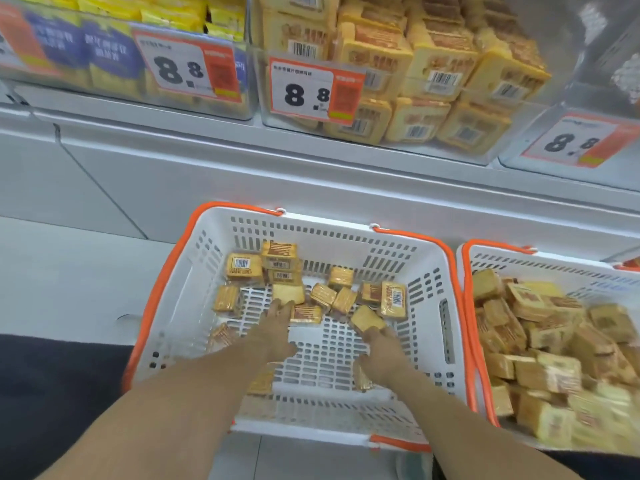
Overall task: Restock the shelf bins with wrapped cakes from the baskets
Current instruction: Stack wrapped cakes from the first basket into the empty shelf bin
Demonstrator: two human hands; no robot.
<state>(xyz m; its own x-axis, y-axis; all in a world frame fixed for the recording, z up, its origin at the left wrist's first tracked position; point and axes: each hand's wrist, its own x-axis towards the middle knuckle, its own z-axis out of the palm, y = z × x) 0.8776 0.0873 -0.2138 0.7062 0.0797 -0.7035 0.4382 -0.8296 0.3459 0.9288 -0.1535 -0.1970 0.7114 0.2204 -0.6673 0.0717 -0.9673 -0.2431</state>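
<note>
The right hand [382,348] pinched one wrapped cake [367,319] over the basket [429,299]; the left hand [273,330] reached with fingers spread. That slippery wrapper could slide from a light grip.

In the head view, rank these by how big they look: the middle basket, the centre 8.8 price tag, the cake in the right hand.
1. Middle basket, by far the largest.
2. Centre price tag.
3. Cake pinched by the right hand, the smallest.

The tag sits farther from the camera, so its true size relative to the cake is unsure.
</note>
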